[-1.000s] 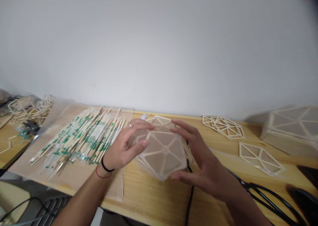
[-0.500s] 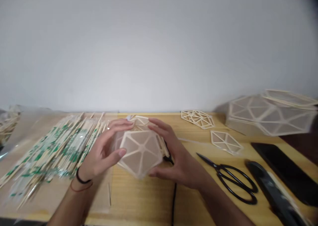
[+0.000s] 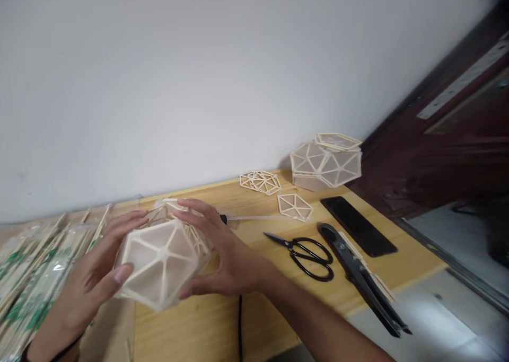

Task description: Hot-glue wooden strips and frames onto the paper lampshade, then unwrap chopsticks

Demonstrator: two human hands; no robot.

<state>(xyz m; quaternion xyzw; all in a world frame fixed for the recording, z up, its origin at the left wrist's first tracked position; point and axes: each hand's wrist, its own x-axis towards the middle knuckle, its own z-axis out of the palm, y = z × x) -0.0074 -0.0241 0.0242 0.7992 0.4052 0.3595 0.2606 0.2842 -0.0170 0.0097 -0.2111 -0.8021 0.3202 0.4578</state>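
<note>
Okay so the stick-framed polyhedron [image 3: 161,258] sat smack between the left hand [image 3: 93,274] and right hand [image 3: 228,261], both gripping it.

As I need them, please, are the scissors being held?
No, the scissors lie on the wooden table, apart from the right hand.

The bare right hand [image 3: 226,264] hides part of the translucent, wood-framed polyhedron [image 3: 161,261], while the left edge crops the pile of green-printed, plastic-wrapped wooden sticks [image 3: 45,277].
</note>
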